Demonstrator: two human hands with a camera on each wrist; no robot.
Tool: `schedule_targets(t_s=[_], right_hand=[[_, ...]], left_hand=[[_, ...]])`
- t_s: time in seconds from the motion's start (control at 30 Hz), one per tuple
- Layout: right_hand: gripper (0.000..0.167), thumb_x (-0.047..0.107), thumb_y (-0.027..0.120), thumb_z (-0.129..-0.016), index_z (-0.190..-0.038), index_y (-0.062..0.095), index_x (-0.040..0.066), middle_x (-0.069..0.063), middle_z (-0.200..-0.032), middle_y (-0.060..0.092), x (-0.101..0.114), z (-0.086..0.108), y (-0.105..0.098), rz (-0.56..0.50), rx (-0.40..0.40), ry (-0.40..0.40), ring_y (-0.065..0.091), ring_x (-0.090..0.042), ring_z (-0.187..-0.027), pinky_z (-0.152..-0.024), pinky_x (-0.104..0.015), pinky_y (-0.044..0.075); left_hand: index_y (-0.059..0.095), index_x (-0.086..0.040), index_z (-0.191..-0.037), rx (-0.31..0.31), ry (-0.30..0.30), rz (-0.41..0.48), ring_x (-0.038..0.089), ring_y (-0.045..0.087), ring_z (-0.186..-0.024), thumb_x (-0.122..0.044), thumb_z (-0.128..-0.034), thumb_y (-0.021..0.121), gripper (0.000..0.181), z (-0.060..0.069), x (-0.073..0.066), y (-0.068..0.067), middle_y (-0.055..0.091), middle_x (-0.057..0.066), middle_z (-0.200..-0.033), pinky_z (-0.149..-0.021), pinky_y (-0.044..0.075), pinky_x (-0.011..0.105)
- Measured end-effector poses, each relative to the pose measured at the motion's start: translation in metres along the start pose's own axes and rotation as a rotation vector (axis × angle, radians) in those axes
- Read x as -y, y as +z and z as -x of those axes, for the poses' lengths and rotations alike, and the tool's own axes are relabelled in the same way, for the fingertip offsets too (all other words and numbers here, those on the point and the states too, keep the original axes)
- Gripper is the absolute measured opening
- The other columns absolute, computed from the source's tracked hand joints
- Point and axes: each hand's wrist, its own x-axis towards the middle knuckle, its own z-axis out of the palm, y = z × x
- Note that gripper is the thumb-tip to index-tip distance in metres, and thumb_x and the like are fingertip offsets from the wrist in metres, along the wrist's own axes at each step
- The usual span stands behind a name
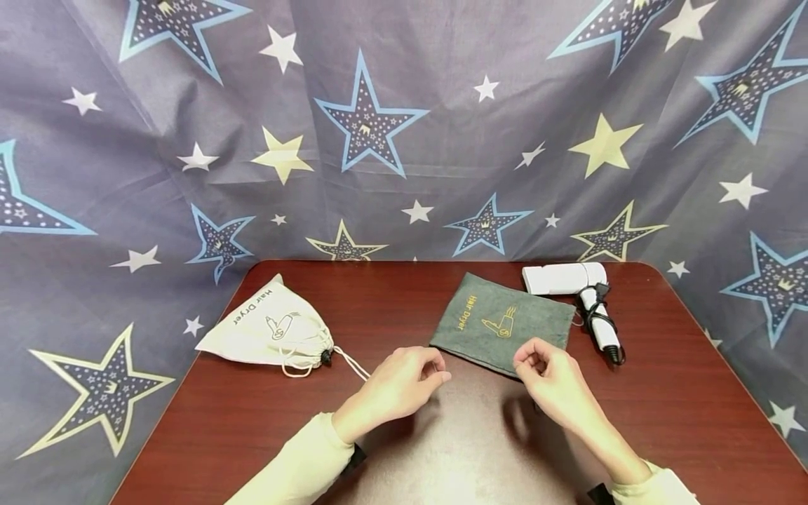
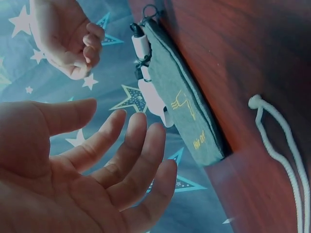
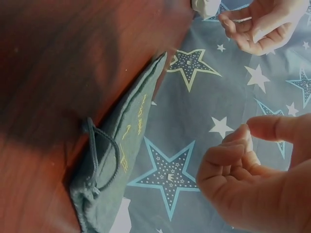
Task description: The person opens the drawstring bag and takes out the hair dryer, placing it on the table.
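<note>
Leftmost, cream drawstring pouch printed "Hair Dryer" lies left of and beyond the left hand, black toggle at its gathered neck, white cord trailing toward that hand. Left hand: fingers loosely bent and spread, thumb apart, palm holds nothing. Next, grey pouch, yellow dryer print, lies flat just beyond and between both hands; dark drawstring loops at its right end. Right hand: fingers loosely curled, thumb tip up against or very near the index finger, nothing seen pinched; it overlaps the pouch's near right corner in the head view, but the right wrist view shows a gap. Rightmost, white hair dryer lies beyond and right of the right hand, next to the grey pouch, black cable wound round its handle. Reddish-brown table under both hands, starry curtain behind everything.
</note>
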Motion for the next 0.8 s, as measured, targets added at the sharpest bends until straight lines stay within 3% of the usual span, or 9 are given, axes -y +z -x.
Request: schedule_targets(t_s=[0.33, 0.8], right_hand=[[0.007, 0.005, 0.068, -0.095, -0.099, 0.069, 0.011, 0.003, -0.08, 0.062, -0.002, 0.0, 0.008, -0.029, 0.022, 0.016, 0.056, -0.01, -0.068, -0.063, -0.026, 0.044], [0.004, 0.008, 0.07, -0.098, -0.102, 0.069, 0.007, -0.002, -0.083, 0.064, 0.002, -0.005, 0.013, -0.127, 0.067, 0.015, 0.058, -0.014, -0.07, -0.063, -0.027, 0.045]], left_hand=[[0.071, -0.024, -0.089, 0.016, -0.017, 0.035, 0.002, 0.055, -0.068, -0.023, -0.0994, 0.072, 0.01, 0.014, 0.011, 0.004, 0.059, -0.015, -0.073, -0.066, 0.048, 0.026], [0.071, -0.024, -0.09, -0.027, -0.039, -0.005, 0.002, 0.056, -0.071, -0.02, -0.0999, 0.074, 0.011, 0.038, 0.033, -0.015, 0.06, -0.016, -0.078, -0.067, 0.048, 0.027]])
